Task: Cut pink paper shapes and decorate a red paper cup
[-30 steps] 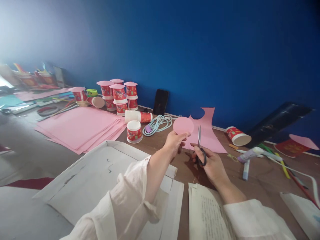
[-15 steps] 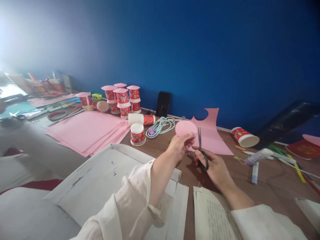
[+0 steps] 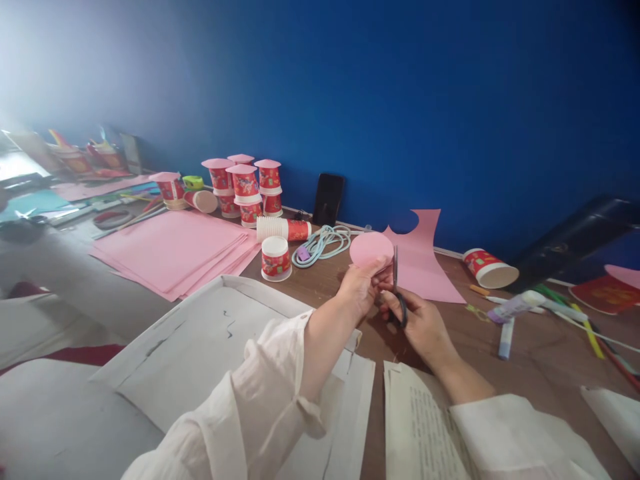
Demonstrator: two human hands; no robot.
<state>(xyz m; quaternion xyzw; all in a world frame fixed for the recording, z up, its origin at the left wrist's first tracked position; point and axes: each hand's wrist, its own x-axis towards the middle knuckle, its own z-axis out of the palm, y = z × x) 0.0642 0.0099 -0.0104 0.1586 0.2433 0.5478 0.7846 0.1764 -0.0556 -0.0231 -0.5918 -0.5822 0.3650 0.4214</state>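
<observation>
My left hand (image 3: 361, 288) pinches a round pink paper disc (image 3: 370, 249) by its lower edge, above the brown table. Black-handled scissors (image 3: 401, 309) are in my right hand (image 3: 423, 327), fingers wrapped round the handles. The blades point upward and stand at the disc's right edge, close to my left fingertips; whether they touch the paper is hard to tell. Behind both hands, a larger pink sheet (image 3: 425, 267) with a round cut-out in its top edge leans against the blue wall.
Red paper cups with pink lids (image 3: 245, 185) stand stacked at the back left, near pink sheets (image 3: 175, 250). A single cup (image 3: 275, 259), a coiled cable (image 3: 320, 248) and a phone (image 3: 328, 199) sit mid-table. Glue sticks (image 3: 515, 307) lie right; printed pages (image 3: 425, 420) in front.
My right hand with the scissors has moved left, closer to my left hand, and the blades now stand nearer the disc. The whole view has shifted slightly.
</observation>
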